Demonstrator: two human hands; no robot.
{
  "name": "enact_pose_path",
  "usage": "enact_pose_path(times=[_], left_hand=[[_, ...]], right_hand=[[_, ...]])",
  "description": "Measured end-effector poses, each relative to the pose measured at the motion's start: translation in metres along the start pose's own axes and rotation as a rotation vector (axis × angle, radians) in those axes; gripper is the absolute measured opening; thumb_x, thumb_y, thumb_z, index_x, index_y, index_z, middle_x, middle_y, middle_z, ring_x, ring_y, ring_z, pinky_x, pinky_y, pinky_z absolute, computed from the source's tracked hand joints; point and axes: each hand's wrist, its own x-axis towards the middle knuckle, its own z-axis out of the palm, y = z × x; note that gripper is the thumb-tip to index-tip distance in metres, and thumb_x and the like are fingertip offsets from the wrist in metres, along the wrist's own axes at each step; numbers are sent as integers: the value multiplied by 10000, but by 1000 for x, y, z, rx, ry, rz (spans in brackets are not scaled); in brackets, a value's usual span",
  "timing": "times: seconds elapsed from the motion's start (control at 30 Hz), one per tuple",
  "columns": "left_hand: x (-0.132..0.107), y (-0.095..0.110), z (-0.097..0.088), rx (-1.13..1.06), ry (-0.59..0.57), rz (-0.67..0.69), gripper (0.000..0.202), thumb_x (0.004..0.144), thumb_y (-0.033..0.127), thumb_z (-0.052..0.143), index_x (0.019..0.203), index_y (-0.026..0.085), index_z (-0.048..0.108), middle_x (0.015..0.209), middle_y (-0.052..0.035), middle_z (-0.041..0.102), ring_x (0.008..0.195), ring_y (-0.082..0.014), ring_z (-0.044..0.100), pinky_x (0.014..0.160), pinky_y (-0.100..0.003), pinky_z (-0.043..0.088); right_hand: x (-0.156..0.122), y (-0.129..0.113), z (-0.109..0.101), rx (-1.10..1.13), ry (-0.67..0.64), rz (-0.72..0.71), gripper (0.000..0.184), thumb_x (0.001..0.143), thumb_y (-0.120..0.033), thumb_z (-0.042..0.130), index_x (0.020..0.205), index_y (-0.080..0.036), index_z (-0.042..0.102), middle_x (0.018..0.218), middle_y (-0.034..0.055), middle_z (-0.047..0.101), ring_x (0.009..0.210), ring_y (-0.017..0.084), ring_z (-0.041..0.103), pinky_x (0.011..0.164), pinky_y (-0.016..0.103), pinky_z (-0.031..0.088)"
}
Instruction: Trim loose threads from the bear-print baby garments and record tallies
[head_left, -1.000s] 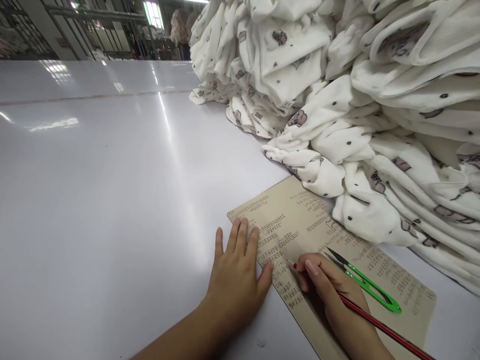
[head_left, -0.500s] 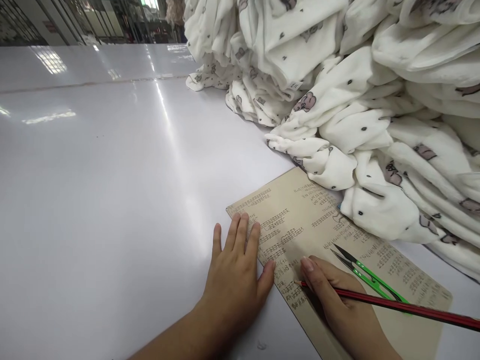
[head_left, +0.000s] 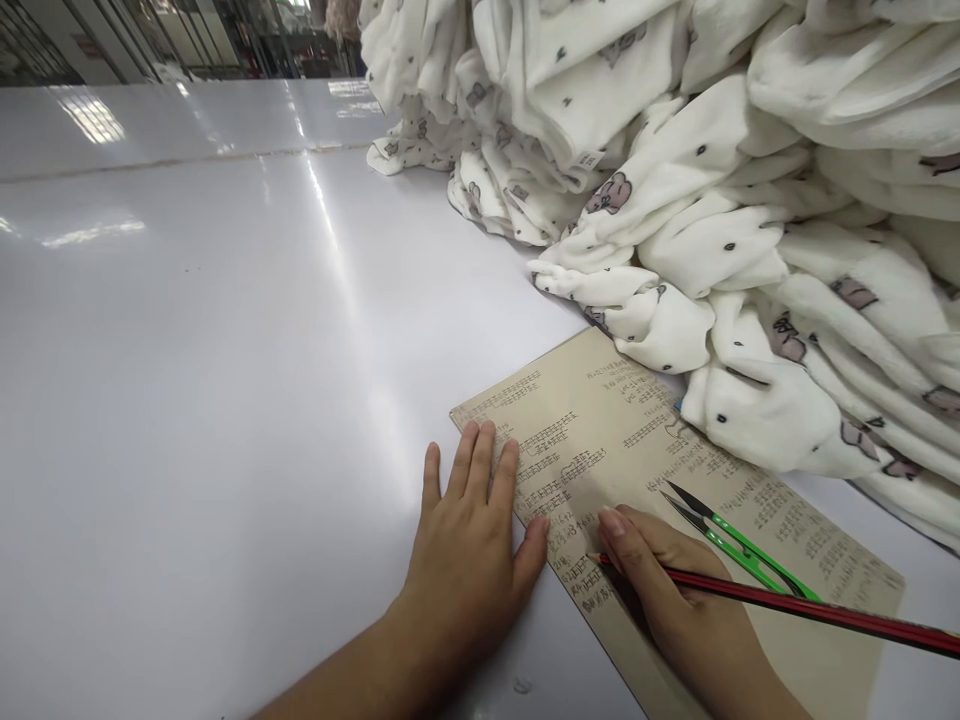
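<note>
A tan sheet of card [head_left: 600, 400] covered in handwritten tally marks and numbers lies at a slant on the table. My left hand [head_left: 472, 540] rests flat, fingers spread, across its left edge. Between the thumb and fingers of my right hand [head_left: 667, 590] is a red and black pencil [head_left: 780, 597], its tip at the written rows near the card's left edge. Thread snips [head_left: 750, 548] with green handles and dark blades lie on the card just beyond my right hand, partly behind the pencil.
White fleecy cloth [head_left: 675, 230] with bear prints is heaped at the back right and overlaps the card's far edge. A glossy white table [head_left: 225, 400] stretches to the left. Racks [head_left: 225, 40] stand in the background.
The view has shifted very slightly. My left hand stays flat on the card, and my right hand holds the pencil at almost the same spot.
</note>
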Motion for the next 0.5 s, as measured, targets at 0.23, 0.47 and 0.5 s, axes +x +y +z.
enact_pose_path(times=[0.23,0.47,0.5], left_hand=[[0,0,0,7,7,5,560,923,481,275,1396,184,317,1503,-66,206,1392,-241,169,1131,-541,134],[1,-1,-1,20,-5,3,563,919,480,287,1394,180,324,1502,-67,207,1392,-238,172,1124,-546,144],[0,-1,-1,18,-2,4,563,920,482,284,1394,180,324,1502,-66,209,1392,-238,170,1125,-544,144]], right_hand=[[0,3,2,-3,20,-49,418,892,-426,445,534,-213,414,498,-28,430,483,118,434,486,229,359],[-1,3,1,-25,20,-59,392,910,-380,440,556,-211,425,511,-36,453,498,114,454,520,224,369],[-1,3,0,-27,20,-64,389,911,-377,440,559,-211,429,511,-36,461,500,115,461,525,225,372]])
